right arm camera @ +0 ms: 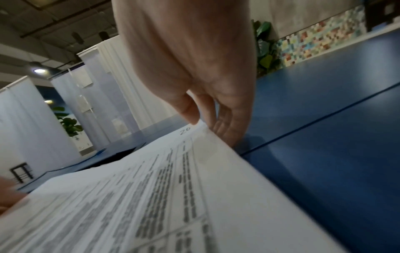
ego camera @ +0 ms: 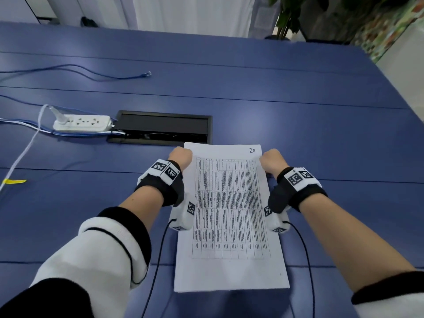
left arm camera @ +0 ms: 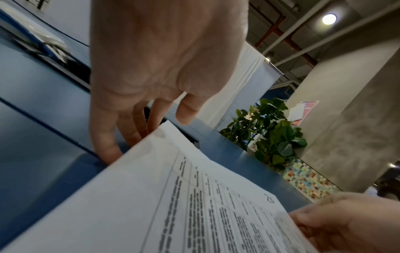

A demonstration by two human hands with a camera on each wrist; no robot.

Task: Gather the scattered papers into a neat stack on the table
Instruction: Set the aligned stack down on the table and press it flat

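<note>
A white paper stack (ego camera: 229, 214), its top sheet printed with a table and marked "20", lies lengthwise on the blue table (ego camera: 309, 115) in front of me. My left hand (ego camera: 181, 157) grips its far left edge and my right hand (ego camera: 271, 160) its far right edge. In the left wrist view the left hand (left arm camera: 151, 126) has its fingers tucked under the paper stack (left arm camera: 173, 205) and its thumb above the corner. The right wrist view shows the right hand (right arm camera: 205, 123) pinching the paper stack (right arm camera: 151, 196) the same way. The far end looks raised off the table.
A black cable hatch (ego camera: 160, 129) is set into the table just beyond the papers. A white power strip (ego camera: 82, 122) with cables lies to its left. A blue network cable (ego camera: 91, 74) runs further back, yellow tape (ego camera: 15, 181) marks the left, and a plant (ego camera: 289, 17) stands behind.
</note>
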